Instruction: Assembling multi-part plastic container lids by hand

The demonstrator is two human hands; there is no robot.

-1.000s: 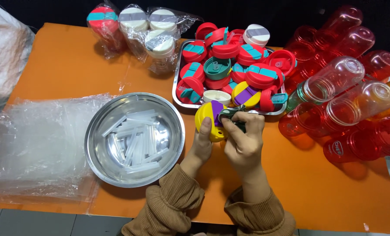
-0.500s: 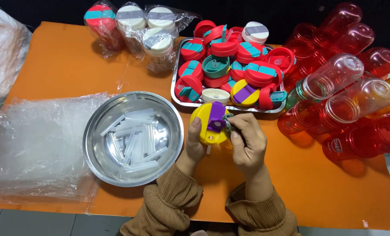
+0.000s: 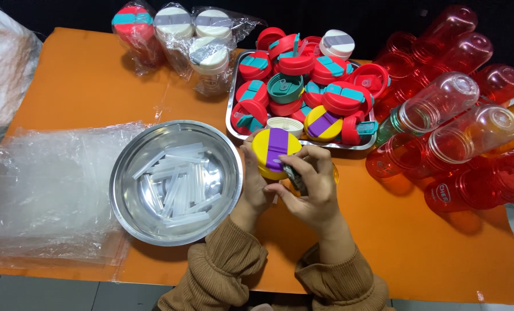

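My left hand [image 3: 255, 187] holds a yellow bottle lid with a purple flap [image 3: 274, 151] from below, just in front of the metal tray [image 3: 232, 109]. My right hand [image 3: 310, 187] grips the lid's right side, fingers curled over its edge and over a small dark part [image 3: 295, 179]. Both sleeves are brown. A round steel bowl [image 3: 124, 198] with several clear plastic straws [image 3: 173, 184] sits directly left of my left hand.
The tray holds several red, teal, white and yellow lids [image 3: 308, 80]. Empty red and clear bottles [image 3: 452, 115] lie piled at right. Bagged capped bottles [image 3: 179, 34] stand at the back. Clear plastic bags [image 3: 44, 190] are stacked at left on the orange table [image 3: 435, 247].
Both hands have shifted the yellow lid slightly up and toward the tray, turning it so its purple flap faces up. My right fingers have closed further over its edge.
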